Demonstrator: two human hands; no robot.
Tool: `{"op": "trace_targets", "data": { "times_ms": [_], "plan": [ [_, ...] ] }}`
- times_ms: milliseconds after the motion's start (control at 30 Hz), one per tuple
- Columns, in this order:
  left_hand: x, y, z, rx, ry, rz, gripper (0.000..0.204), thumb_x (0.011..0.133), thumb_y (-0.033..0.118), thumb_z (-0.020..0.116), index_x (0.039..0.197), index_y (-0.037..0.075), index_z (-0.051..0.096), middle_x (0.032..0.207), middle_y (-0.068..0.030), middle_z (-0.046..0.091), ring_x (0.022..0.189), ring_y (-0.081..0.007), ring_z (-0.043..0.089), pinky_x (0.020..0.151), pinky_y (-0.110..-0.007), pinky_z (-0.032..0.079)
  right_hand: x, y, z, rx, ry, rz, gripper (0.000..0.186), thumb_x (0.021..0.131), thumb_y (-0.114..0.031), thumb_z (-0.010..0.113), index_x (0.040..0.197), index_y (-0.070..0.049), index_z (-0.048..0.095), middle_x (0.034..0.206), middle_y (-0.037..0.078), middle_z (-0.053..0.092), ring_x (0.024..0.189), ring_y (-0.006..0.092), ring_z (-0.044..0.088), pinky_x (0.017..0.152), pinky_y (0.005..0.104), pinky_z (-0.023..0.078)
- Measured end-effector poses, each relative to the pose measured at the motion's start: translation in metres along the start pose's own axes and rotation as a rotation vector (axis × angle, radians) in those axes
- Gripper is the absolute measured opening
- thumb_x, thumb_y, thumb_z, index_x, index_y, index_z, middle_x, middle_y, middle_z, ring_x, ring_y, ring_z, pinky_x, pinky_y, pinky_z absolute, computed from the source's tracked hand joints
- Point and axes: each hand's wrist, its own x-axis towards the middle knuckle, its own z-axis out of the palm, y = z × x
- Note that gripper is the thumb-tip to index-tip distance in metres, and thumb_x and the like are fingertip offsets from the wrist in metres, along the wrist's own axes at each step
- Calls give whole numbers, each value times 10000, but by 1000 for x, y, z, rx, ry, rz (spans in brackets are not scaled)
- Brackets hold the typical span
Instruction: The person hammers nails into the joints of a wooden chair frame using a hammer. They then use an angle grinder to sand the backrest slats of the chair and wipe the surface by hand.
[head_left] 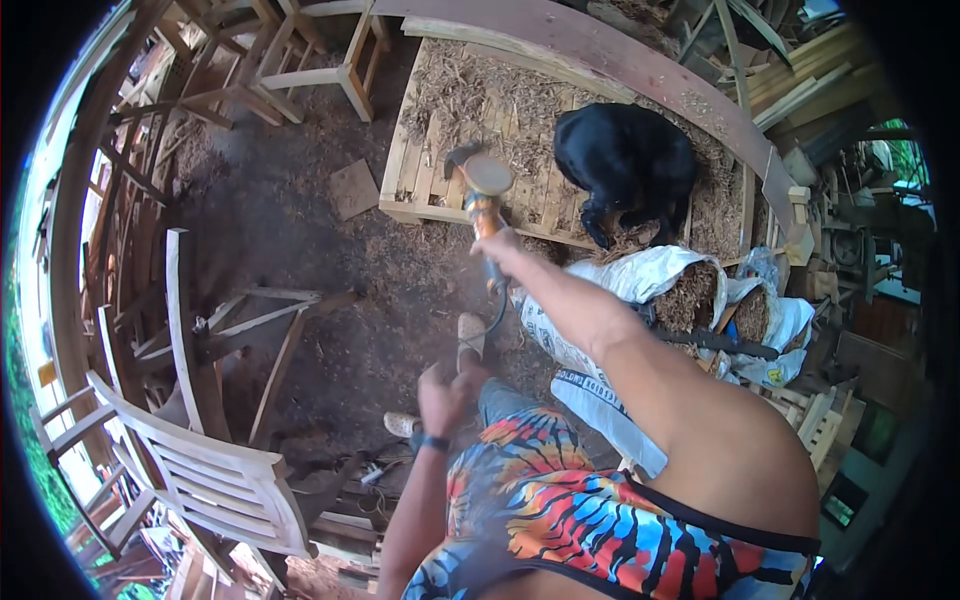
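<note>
My right hand point(500, 248) is closed around the body of an angle grinder point(484, 212), held out at arm's length. A round tan disc point(489, 174) faces up at its far end. From the tool's near end a dark cord point(499, 310) hangs down past my shoe point(471, 334). Lower and to the left, my left hand point(447, 398) is curled closed in front of my thigh; whatever its fingers may hold is hidden. Left of that hand stands a pale wooden chair point(215, 440) with a slatted back, apart from both hands.
A black dog point(630, 160) lies curled on a slatted wooden platform point(420, 170) strewn with shavings. White sacks point(640, 275) of shavings lie at right. Wooden chair frames point(345, 75) crowd the far left. A flat board piece point(353, 190) rests on the dirt floor.
</note>
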Motion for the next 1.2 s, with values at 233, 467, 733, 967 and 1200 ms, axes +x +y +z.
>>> {"op": "trace_targets", "data": {
  "times_ms": [233, 467, 733, 967, 1200],
  "plan": [
    [-98, -223, -56, -315, 200, -680, 311, 905, 249, 741, 968, -51, 688, 791, -87, 669, 664, -155, 625, 565, -317, 505, 155, -12, -41, -246, 277, -78, 603, 510, -290, 895, 989, 44, 744, 989, 178, 759, 836, 257, 740, 756, 364, 609],
    [-202, -243, -53, -400, 251, -984, 323, 915, 245, 694, 1030, -56, 705, 813, -90, 690, 641, -162, 646, 546, -304, 509, 190, -18, -19, -211, 230, -276, 560, 592, -253, 886, 1046, 6, 686, 1011, 179, 739, 926, 278, 721, 838, 399, 573],
    [-125, -212, -39, -384, -85, -787, 461, 892, 293, 707, 1162, -81, 696, 867, -117, 724, 744, -166, 684, 687, -313, 548, 200, 29, -30, -256, 382, -327, 1101, 641, -377, 947, 1478, 89, 403, 1431, 310, 534, 1338, 401, 533, 1125, 435, 430],
    [-120, -170, -81, -434, 18, -641, 446, 910, 343, 681, 1145, -34, 719, 890, -113, 729, 754, -170, 676, 708, -319, 543, 142, -12, 1, -613, 391, -33, 1025, 704, -413, 873, 1480, 40, 382, 1382, 277, 565, 1282, 373, 579, 1063, 435, 479],
    [-155, -193, -150, -239, 204, -476, 476, 892, 440, 683, 1011, -15, 756, 866, -174, 749, 815, -273, 731, 768, -397, 562, 34, 11, 61, -691, 339, -354, 807, 761, -274, 835, 1410, 55, 485, 1307, 283, 622, 1254, 396, 590, 1067, 479, 470]
  ]
}}
